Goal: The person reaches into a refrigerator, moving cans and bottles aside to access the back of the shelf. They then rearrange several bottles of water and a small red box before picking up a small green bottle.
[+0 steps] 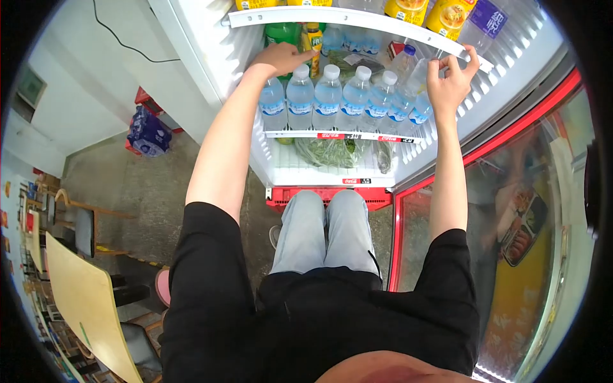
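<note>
Inside the fridge, my left hand [281, 59] reaches over a front row of water bottles [327, 99] with clear caps. Its fingers close about a slim yellow drink bottle [315, 39], one finger crossing the label; the far fingertips are hidden. A green bottle [281, 32] stands behind that hand. On the right, my right hand [450, 82] has curled fingers at the white front rail [357, 21] of the upper shelf, fingertips over its edge. Just left of it are a clear, whitish plastic item [418, 75] and a bottle with a dark blue cap [405, 60].
Yellow packages [450, 18] stand on the upper shelf. Bagged greens [332, 152] lie on the shelf below the water. The red-framed glass door [472, 210] stands open at right. A wooden table [86, 300] and a purple package [149, 132] are at left.
</note>
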Demonstrator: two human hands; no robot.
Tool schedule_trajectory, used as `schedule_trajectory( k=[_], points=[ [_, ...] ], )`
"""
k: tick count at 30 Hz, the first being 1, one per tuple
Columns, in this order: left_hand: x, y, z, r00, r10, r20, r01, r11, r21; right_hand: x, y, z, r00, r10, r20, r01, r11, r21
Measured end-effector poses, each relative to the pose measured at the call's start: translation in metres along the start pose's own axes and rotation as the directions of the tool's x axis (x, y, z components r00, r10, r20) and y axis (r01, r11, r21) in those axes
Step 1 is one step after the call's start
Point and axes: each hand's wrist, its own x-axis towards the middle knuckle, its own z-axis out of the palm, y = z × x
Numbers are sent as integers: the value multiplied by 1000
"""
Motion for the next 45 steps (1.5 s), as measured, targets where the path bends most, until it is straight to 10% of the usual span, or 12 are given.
schedule_trajectory(
  k=[7,9,17,21,27,45],
  points=[
    [0,2,-3,999,-9,47,9,1000,9,-19,-31,-2,996,-6,-87,20,986,164],
    [-1,4,-6,998,-13,69,11,1000,24,-23,-52,1,937,-341,-70,348,925,152],
    [-8,9,-8,995,-8,100,11,999,-31,-15,-90,89,825,-363,433,164,888,430],
    [-8,8,-7,995,-7,96,10,999,-36,9,-95,117,440,-320,839,0,935,356],
    [-2,0,-3,996,66,56,-64,997,-35,-7,-87,139,312,-243,918,-107,951,289],
    [-7,6,-3,959,217,180,-241,963,120,-14,-84,147,272,-195,942,26,980,195]
  ],
)
